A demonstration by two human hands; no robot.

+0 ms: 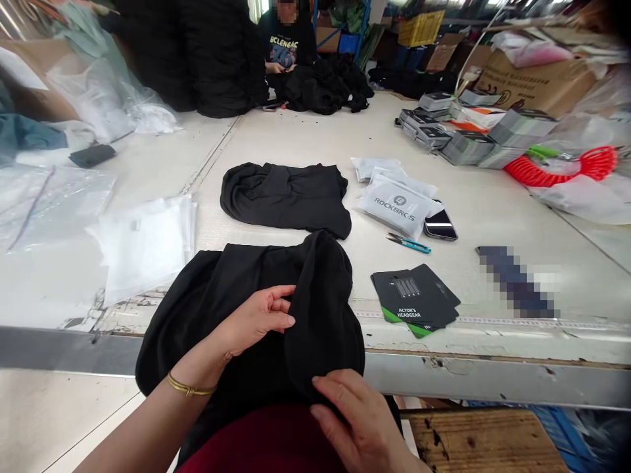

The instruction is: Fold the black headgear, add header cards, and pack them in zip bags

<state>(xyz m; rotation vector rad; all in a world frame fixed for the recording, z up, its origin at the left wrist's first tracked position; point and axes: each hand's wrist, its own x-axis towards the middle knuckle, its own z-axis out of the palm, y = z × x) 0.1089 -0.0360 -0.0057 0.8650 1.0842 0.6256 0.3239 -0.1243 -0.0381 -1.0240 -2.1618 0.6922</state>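
A piece of soft black cloth headgear point(221, 282) lies over the table's front edge, its right part folded up. My left hand point(263, 318) comes in over it, with thumb and fingers closed at the edge of that fold. At the lower right of the same cloth, my right hand point(357, 414) pinches its edge between thumb and fingers. Just beyond lies a second black headgear point(286, 197), flattened and untouched. Dark printed cards point(414, 299) reading "Actor's Headgear" are fanned out to the right.
Turquoise thread snips point(410, 243), a phone point(440, 223) and white ROCKBROS packets point(397, 202) lie to the right. Clear bags point(145, 243) are at left. Farther back are card stacks point(470, 141), a red coiled hose point(562, 169), and a person point(286, 39) by a black cloth pile point(320, 85).
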